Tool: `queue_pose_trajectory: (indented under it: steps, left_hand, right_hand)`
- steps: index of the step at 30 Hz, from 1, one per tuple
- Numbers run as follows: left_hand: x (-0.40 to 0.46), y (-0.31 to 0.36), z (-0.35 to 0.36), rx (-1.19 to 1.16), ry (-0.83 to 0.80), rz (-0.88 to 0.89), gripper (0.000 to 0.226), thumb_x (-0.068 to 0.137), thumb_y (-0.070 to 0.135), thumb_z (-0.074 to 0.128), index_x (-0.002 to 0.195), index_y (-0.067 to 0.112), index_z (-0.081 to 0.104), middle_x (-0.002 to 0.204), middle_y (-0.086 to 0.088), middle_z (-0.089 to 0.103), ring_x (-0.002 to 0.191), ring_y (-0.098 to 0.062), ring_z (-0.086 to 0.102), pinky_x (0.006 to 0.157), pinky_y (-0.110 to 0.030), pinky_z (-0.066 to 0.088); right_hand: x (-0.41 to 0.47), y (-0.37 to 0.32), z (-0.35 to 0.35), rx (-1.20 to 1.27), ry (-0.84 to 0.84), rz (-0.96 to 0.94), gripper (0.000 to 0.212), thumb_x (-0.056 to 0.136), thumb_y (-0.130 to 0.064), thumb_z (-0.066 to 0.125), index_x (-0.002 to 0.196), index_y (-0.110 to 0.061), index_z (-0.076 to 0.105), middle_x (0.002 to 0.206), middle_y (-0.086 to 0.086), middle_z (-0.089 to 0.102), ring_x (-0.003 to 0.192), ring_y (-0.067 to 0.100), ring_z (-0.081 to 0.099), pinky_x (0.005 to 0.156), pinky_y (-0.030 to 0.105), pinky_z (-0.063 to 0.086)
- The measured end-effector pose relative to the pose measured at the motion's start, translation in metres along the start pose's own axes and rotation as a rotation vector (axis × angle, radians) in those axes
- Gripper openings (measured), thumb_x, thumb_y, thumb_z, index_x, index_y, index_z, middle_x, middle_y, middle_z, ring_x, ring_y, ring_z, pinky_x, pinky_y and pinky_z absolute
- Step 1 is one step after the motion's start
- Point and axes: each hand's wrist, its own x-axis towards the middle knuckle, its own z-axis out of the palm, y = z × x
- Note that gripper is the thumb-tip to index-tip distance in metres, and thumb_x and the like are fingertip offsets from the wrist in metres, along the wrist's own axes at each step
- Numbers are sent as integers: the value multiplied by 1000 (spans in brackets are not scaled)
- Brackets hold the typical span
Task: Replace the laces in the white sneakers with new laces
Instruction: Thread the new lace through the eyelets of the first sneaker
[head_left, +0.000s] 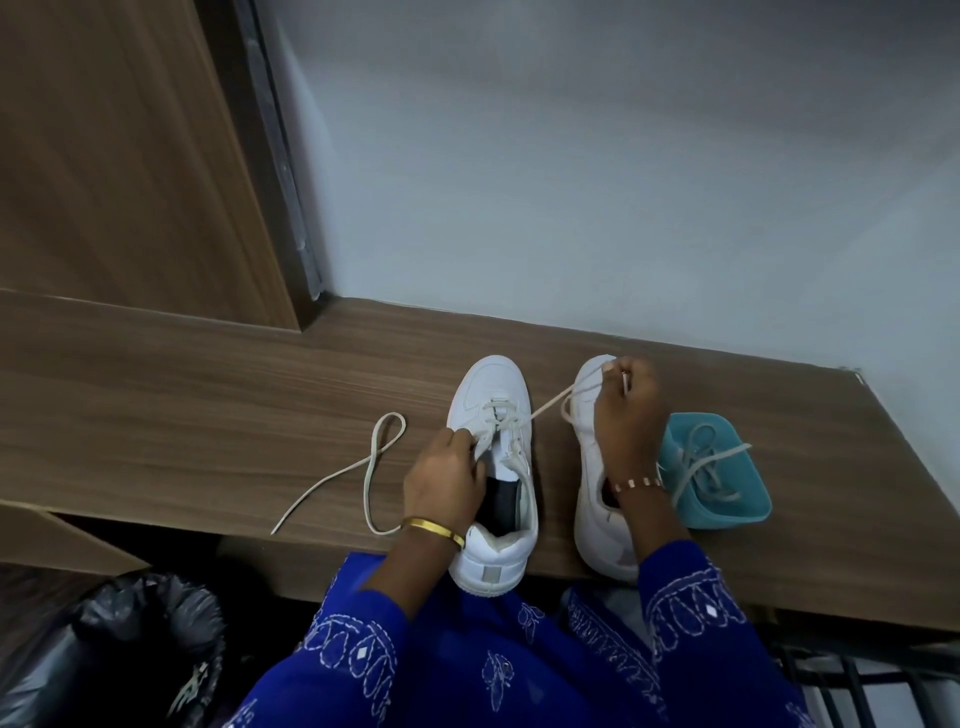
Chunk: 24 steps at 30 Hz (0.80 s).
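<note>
Left hand (441, 480): palm down, gold bangle at the wrist, fingers curled and pinching the lace (498, 415) at the eyelets of the left sneaker (493, 467); right hand (626, 410): raised over the toe of the right sneaker (592, 467), fingers closed round the lace end, which runs taut from the left sneaker's eyelets. Both white sneakers stand side by side, toes away, near the front edge of the wooden surface (208, 415). A loose lace (374, 467) lies looped left of them; a teal tray (727, 499) holding another lace sits just right.
</note>
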Motion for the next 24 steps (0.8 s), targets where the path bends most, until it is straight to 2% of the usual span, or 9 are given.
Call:
queue_pose_trajectory:
  steps: [3,6,9,12,14,18,20,22,24]
  left_hand:
    - [1,0,0,8,1,-4,21,88,17,51,103,5,58,101,-13,60,92,-31,57,63,-31,33]
    - [-1,-1,-3,-9,10,-9,24,88,19,52,107,7,60,99,-11,63,89,-32,59,62,-31,34]
    - [-2,-3,-6,-50,29,52,18,82,21,65,97,9,64,79,-9,67,67,-32,64,50,-30,38]
    - [-1,-7,-5,-26,83,153,21,81,34,62,82,13,64,63,-2,63,48,-23,60,36,-24,37]
    - [0,-9,-4,-14,110,198,31,83,39,48,81,14,65,65,-1,63,49,-21,59,36,-23,37]
    - [0,-12,0,-147,114,159,37,84,42,45,86,13,68,71,-3,65,59,-21,62,45,-28,46]
    - [-1,-12,0,-241,93,87,37,85,43,46,89,14,69,75,-4,66,64,-21,62,54,-28,46]
    - [-2,-11,-3,-303,78,17,36,86,40,47,94,14,71,80,-7,66,71,-23,62,60,-28,43]
    - [0,-11,-5,-328,69,-39,33,90,35,49,98,13,71,85,-9,67,77,-24,62,64,-27,40]
  right_hand:
    - [-8,-1,3,27,22,26,19,95,-10,45,96,2,59,69,-3,49,56,0,40,49,20,24]
    - [-15,-1,7,88,-59,71,14,92,-10,51,105,-6,56,57,-9,43,51,2,41,46,13,32]
    - [-20,-2,8,140,-246,96,11,90,-14,48,100,-14,52,58,-5,44,50,8,41,49,19,34]
    - [-31,-1,14,183,-402,93,31,81,-24,35,89,-10,61,77,-1,58,66,7,49,62,20,39]
    - [-39,2,19,147,-462,57,32,88,-12,36,99,-5,65,89,3,63,75,10,54,69,20,42]
    - [-53,10,27,104,-571,2,39,88,0,34,118,-7,59,76,-7,56,65,-2,49,65,9,39]
    - [-56,14,31,117,-558,45,36,88,6,35,113,-5,58,72,-8,59,56,0,52,61,12,41]
    - [-54,14,31,151,-546,108,26,88,9,38,98,-1,59,75,-10,61,51,-4,54,55,10,42]
    - [-54,13,30,181,-553,135,25,88,8,42,83,-10,58,74,-3,63,50,-5,55,51,9,43]
